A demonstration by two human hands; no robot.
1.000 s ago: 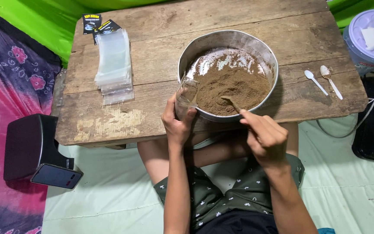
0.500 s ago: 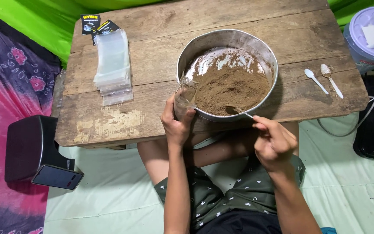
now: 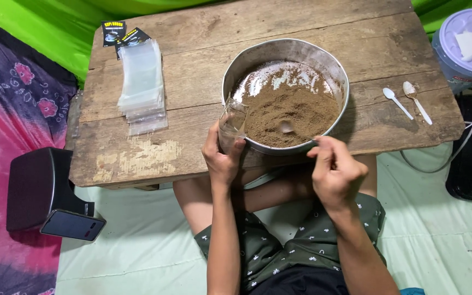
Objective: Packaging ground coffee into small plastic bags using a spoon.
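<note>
Spoon (image 3: 286, 127) by right hand (image 3: 334, 172): handle hidden behind the bowl rim (image 3: 279, 148). Far right, lidded tub (image 3: 468, 46) cut off by the edge.

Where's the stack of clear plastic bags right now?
In the head view, the stack of clear plastic bags lies on the left part of the worn wooden table, left of the round metal bowl of brown powder, just below two small black packets.

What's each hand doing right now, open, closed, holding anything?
Left hand: closed on a clear plastic bag at the metal bowl rim.
Right hand: fingers closed on a spoon handle in the brown powder.
</note>
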